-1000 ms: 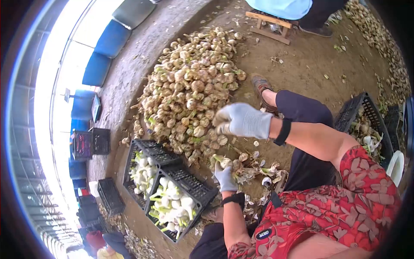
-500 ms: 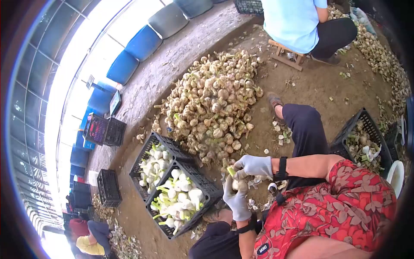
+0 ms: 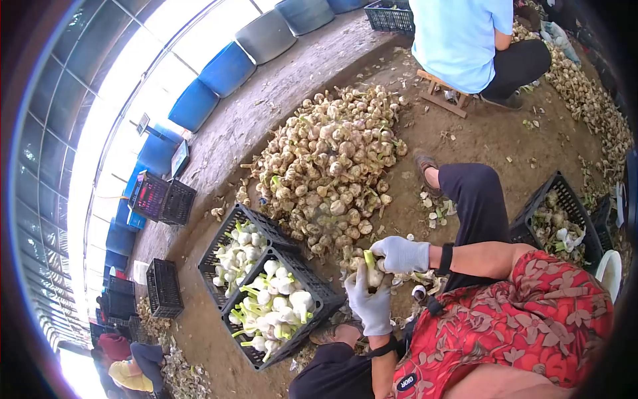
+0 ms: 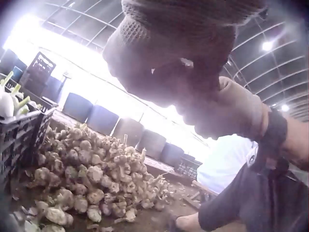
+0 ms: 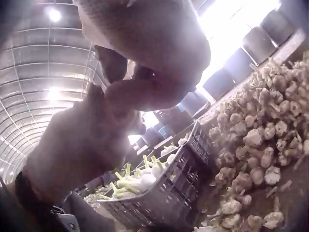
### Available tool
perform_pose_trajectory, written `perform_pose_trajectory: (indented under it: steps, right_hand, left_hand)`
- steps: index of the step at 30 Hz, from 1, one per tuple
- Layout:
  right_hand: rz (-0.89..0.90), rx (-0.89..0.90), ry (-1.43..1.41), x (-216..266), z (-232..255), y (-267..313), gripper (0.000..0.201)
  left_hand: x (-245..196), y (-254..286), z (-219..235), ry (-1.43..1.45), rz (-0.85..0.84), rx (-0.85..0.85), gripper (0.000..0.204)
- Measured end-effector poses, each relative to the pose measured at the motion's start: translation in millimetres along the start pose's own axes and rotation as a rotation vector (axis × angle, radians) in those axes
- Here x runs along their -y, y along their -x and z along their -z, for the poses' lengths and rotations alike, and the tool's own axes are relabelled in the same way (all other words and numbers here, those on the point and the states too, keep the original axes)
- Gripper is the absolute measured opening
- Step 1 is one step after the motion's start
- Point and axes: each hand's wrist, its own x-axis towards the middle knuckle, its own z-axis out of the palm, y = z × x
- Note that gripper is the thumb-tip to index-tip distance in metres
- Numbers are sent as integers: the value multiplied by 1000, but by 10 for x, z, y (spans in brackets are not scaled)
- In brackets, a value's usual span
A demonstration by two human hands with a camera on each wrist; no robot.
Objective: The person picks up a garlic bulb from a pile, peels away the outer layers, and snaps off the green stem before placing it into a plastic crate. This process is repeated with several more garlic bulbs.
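Both hands wear pale knitted gloves and meet at one garlic bulb (image 3: 375,276) with a short green stem, in front of the pile's near edge in the head view. My left hand (image 3: 369,310) grips the bulb from below, with the fingers curled up around it. From the other side my right hand (image 3: 403,255) pinches it near the stem. In the left wrist view the right hand (image 4: 229,108) presses close to the left hand (image 4: 169,46), and the bulb is mostly hidden between their fingers. A large pile of unpeeled garlic (image 3: 325,163) lies just beyond.
Two black crates of white, trimmed garlic (image 3: 272,309) stand left of the hands. Another crate (image 3: 558,213) with garlic and husks is at the right. A person in light blue (image 3: 458,43) sits on a wooden stool (image 3: 442,93) beyond. Blue barrels (image 3: 227,68) line the wall.
My right hand has come back from over the pile to join the left at the garlic bulb. The view has swung, and the hands have shifted slightly around the bulb.
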Motion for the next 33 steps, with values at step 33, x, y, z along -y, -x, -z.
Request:
perform_pose_trajectory:
  steps: [33]
  right_hand:
    - [52,111,-279,-139,-25,171,50]
  left_hand:
    - [241,234,-54,1525,862,42,44]
